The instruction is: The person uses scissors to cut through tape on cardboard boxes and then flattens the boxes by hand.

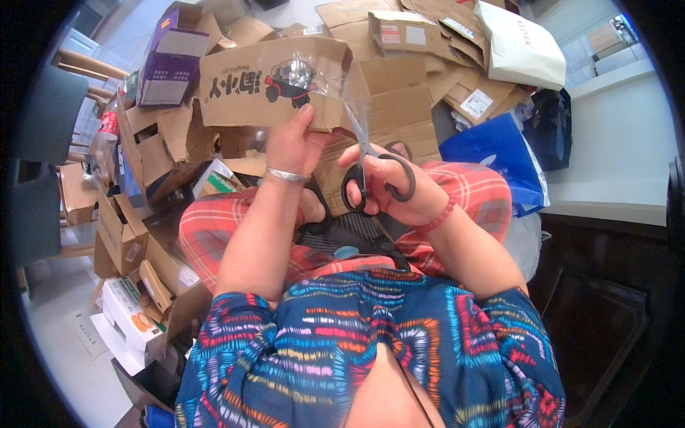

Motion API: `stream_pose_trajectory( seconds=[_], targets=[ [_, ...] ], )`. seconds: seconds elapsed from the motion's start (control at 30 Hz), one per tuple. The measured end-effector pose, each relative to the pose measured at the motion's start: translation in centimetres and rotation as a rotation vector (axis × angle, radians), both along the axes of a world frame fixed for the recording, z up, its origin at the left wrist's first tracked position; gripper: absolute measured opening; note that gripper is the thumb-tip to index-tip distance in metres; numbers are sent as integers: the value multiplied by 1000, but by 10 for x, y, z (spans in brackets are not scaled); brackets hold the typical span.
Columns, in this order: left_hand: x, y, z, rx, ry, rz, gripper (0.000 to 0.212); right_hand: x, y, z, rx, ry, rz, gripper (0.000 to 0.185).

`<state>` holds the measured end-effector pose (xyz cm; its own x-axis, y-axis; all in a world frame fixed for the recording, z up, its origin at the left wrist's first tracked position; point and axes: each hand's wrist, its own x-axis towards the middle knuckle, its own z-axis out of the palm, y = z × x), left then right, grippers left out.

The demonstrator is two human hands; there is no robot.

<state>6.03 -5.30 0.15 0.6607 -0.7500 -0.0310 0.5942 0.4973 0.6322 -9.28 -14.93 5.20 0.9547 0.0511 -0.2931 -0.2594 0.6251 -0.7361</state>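
Observation:
My left hand (297, 140) grips the lower edge of a brown cardboard box (235, 107), thumb on its printed side. That side carries a cartoon figure and upside-down writing. Clear packing tape (359, 80) hangs loose along the box's right end. In my right hand (390, 184) is a pair of scissors (365, 140) with black handles, fingers through the loops. The blades point up towards the box's right end and look nearly closed; whether they touch the tape I cannot tell. Below the hands lies a flattened cardboard sheet (334, 184).
Flattened cartons (396, 96) spread ahead, with a white paper bag (527, 48) and a blue bag (489, 160) to the right. A purple box (168, 69) and several open cartons (120, 235) crowd the left, near a grey chair (45, 134). A dark panelled door (594, 315) stands at right.

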Motion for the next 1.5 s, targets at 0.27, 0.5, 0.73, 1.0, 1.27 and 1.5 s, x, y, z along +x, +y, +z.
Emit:
stream_pose_trajectory(
  seconds=[0.27,0.5,0.73,1.0,1.27,1.5],
  targets=[
    [-1,2,-1,62,-53,-11,35,-1,2,4,77,77,-20,32],
    [-16,-1,11,133,-70,34,30,2,-1,5,46,125,-85,30],
    [-26,1,0,169,-66,-31,30,5,-5,-3,19,152,-236,24],
    [-36,-3,0,173,-96,11,23,2,-25,-8,406,162,-181,25],
    [-35,-11,-5,110,-107,66,30,-5,-35,-29,524,-11,-97,22],
    [-2,1,-45,527,-418,101,23,-14,-18,-16,274,92,-31,38]
  ],
)
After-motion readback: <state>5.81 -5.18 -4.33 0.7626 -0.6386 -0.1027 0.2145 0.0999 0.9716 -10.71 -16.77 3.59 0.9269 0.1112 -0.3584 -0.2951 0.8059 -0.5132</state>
